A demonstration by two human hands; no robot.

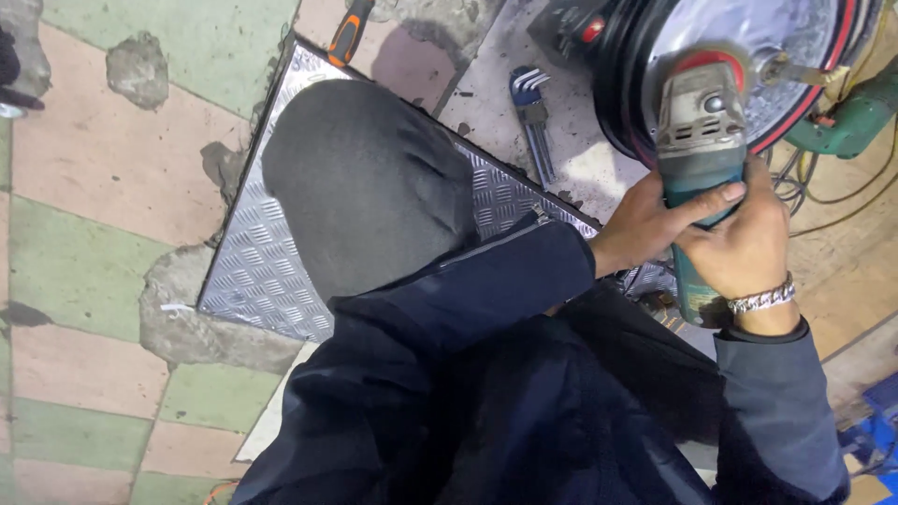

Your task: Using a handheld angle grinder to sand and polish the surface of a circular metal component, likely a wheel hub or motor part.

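A workshop: hex keys, a green drill and checker-plate metal on cracked floor.

The floor is tiled in worn green and pink squares, with grey patches where the surface has broken away at nine and eleven o'clock. A ribbed metal plate lies on it near the centre. Bare concrete shows at twelve o'clock, lit evenly.

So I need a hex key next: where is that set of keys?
In the head view, the hex key set lies top centre on the grey floor, between the checker plate and the black wheel.
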